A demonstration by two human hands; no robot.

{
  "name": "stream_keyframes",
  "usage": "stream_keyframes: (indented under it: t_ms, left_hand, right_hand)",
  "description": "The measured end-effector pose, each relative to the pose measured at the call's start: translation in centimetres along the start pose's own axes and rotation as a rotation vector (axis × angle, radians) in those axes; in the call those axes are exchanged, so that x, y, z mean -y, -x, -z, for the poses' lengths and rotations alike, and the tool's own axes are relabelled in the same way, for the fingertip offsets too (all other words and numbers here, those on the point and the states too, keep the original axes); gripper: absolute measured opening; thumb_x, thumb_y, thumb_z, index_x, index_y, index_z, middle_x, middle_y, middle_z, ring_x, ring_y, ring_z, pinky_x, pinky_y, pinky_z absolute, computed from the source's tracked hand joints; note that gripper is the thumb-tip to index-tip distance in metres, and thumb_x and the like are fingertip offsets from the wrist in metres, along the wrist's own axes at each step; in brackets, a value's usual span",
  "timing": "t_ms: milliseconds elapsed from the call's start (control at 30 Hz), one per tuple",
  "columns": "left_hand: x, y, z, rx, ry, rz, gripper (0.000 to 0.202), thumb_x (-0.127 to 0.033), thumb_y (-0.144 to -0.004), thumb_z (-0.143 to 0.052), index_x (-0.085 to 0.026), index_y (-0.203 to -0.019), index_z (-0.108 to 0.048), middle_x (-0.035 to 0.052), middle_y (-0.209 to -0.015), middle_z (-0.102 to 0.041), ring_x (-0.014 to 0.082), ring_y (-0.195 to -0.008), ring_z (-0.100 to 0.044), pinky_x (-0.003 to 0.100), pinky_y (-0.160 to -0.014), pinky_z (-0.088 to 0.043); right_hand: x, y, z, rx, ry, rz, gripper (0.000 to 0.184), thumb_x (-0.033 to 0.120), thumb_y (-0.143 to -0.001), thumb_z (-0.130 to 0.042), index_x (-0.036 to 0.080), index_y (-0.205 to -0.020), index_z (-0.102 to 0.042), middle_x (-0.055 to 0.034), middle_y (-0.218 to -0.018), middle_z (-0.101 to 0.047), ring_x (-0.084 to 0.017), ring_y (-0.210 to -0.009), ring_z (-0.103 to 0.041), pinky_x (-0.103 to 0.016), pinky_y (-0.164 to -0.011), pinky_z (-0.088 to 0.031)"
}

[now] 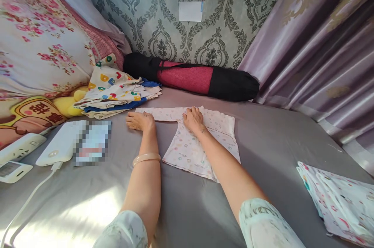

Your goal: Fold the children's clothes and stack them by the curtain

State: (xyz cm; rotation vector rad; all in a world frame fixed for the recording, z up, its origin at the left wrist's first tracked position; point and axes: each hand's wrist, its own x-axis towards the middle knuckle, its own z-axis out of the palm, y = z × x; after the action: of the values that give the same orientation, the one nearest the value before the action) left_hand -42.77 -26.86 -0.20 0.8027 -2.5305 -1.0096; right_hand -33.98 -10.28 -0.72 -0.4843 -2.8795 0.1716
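A small white long-sleeved baby top (187, 150) with a pale print lies on the grey sheet. One sleeve stretches out to the left; the right side looks folded inward. At the cuff end of that sleeve rests my left hand (140, 121), its fingers extended to the left and flat. My right hand (193, 119) presses on the top near the shoulder, fingers slightly bent and apart, palm down. A bangle circles my left forearm.
Folded clothes (113, 88) are piled at the back left beside floral bedding (43, 26). Behind lies a black and red bag (187, 78). A power bank (62, 143), cable, power strip (22, 148) and blurred item (93, 143) are left. More folded cloth (339, 201) sits right.
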Motion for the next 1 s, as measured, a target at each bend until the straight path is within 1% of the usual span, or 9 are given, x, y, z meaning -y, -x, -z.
stream_keyframes:
  t_ms: [100, 200, 367, 467, 600, 700, 767, 867, 1000]
  left_hand:
    - [0.1, -0.6, -0.4, 0.021, -0.057, -0.021, 0.053, -0.026, -0.077, -0.061, -0.008, -0.124, -0.045, 0.0275, -0.132, -0.049, 0.0390, -0.124, -0.045, 0.051, -0.098, -0.039]
    - [0.2, -1.0, -0.7, 0.038, -0.079, -0.031, 0.046, -0.027, -0.076, -0.061, -0.009, -0.117, -0.050, 0.0281, -0.130, -0.051, 0.0391, -0.124, -0.046, 0.052, -0.097, -0.039]
    - [0.4, -1.0, -0.2, 0.060, -0.045, -0.035, 0.031, -0.024, -0.076, -0.058, -0.014, -0.106, -0.056, 0.0257, -0.130, -0.051, 0.0413, -0.125, -0.045, 0.058, -0.096, -0.038]
    - [0.2, -1.3, 0.2, 0.115, 0.042, -0.059, 0.027, -0.021, -0.079, -0.052, -0.015, -0.106, -0.054, 0.0233, -0.125, -0.054, 0.0382, -0.122, -0.049, 0.056, -0.098, -0.040]
    - [-1.0, -2.3, -0.2, 0.193, 0.430, -0.063, 0.027, -0.019, -0.081, -0.048, -0.014, -0.108, -0.051, 0.0143, -0.110, -0.062, 0.0260, -0.109, -0.059, 0.041, -0.092, -0.050]
    - [-2.2, -2.9, -0.8, 0.289, 0.873, 0.079, 0.025, -0.016, -0.081, -0.050, -0.014, -0.106, -0.052, 0.0092, -0.107, -0.065, 0.0197, -0.102, -0.064, 0.032, -0.081, -0.055]
    - [-3.0, -3.2, -0.8, 0.407, 1.109, 0.151, 0.022, -0.012, -0.082, -0.051, -0.015, -0.103, -0.056, 0.0078, -0.106, -0.067, 0.0184, -0.104, -0.065, 0.029, -0.081, -0.056]
    - [-3.9, -3.2, -0.1, 0.571, 1.310, 0.183, 0.025, -0.007, -0.085, -0.047, -0.015, -0.103, -0.062, 0.0076, -0.106, -0.070, 0.0176, -0.112, -0.064, 0.027, -0.089, -0.054]
    - [-5.0, -2.2, 1.3, 0.711, 1.456, 0.174, 0.029, -0.009, -0.088, -0.049, -0.016, -0.113, -0.063, 0.0064, -0.106, -0.072, 0.0172, -0.113, -0.064, 0.027, -0.095, -0.053]
  right_hand:
    - [-0.2, 0.0, 0.2, 0.036, -0.008, -0.006, 0.042, 0.036, -0.097, -0.037, 0.020, -0.129, -0.058, -0.0142, -0.127, -0.054, -0.030, -0.119, -0.043, -0.039, -0.098, -0.037]
    - [-0.3, -0.1, 0.4, 0.079, -0.021, -0.009, 0.044, 0.037, -0.096, -0.038, 0.027, -0.135, -0.055, -0.0122, -0.128, -0.053, -0.030, -0.119, -0.043, -0.040, -0.098, -0.037]
    - [-0.4, -0.4, 0.9, 0.156, -0.030, -0.022, 0.046, 0.039, -0.095, -0.038, 0.027, -0.137, -0.054, -0.0127, -0.132, -0.049, -0.032, -0.121, -0.042, -0.041, -0.099, -0.035]
    - [-0.4, -0.6, 1.3, 0.230, -0.042, -0.019, 0.049, 0.043, -0.095, -0.038, 0.027, -0.140, -0.050, -0.0128, -0.137, -0.046, -0.032, -0.124, -0.041, -0.042, -0.101, -0.033]
    - [-0.5, -0.9, 1.9, 0.331, -0.034, -0.008, 0.057, 0.051, -0.094, -0.038, 0.027, -0.145, -0.043, -0.0128, -0.142, -0.041, -0.033, -0.128, -0.037, -0.042, -0.103, -0.031]
    - [-0.6, -1.2, 2.0, 0.390, -0.018, -0.002, 0.064, 0.057, -0.093, -0.037, 0.026, -0.149, -0.037, -0.0139, -0.147, -0.036, -0.035, -0.132, -0.033, -0.043, -0.104, -0.029]
    - [-0.7, -1.3, 2.1, 0.413, -0.010, 0.003, 0.068, 0.062, -0.092, -0.036, 0.027, -0.150, -0.034, -0.0138, -0.149, -0.034, -0.035, -0.133, -0.031, -0.043, -0.105, -0.028]
    - [-0.5, -1.6, 2.4, 0.433, 0.018, 0.004, 0.077, 0.071, -0.087, -0.039, 0.026, -0.150, -0.035, -0.0144, -0.148, -0.036, -0.035, -0.133, -0.032, -0.044, -0.104, -0.027]
    - [0.3, -2.4, 2.7, 0.449, 0.056, -0.038, 0.089, 0.078, -0.079, -0.046, 0.027, -0.151, -0.033, -0.0143, -0.147, -0.037, -0.035, -0.133, -0.032, -0.043, -0.105, -0.027]
